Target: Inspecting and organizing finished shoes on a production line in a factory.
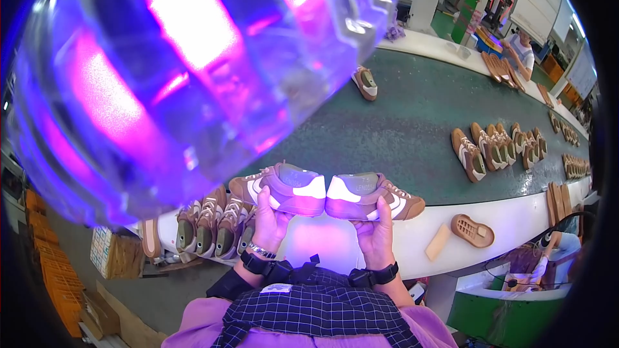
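Note:
My left hand (267, 222) holds a brown and white sneaker (282, 188) from underneath, its heel pointing inward. A matching sneaker (373, 196) rests in my right hand (375, 232), heel against the other shoe's heel. Both are raised side by side above the near white edge of a dark green conveyor belt (400, 135). Purple light glows on the two heels.
A large clear object lit purple (174, 71) fills the upper left. Several sneakers (213, 225) stand in a row at my lower left. More pairs (500, 148) and a single shoe (365, 83) lie on the belt. A loose sole (472, 230) lies on the white edge. Another person (521, 48) stands across the belt.

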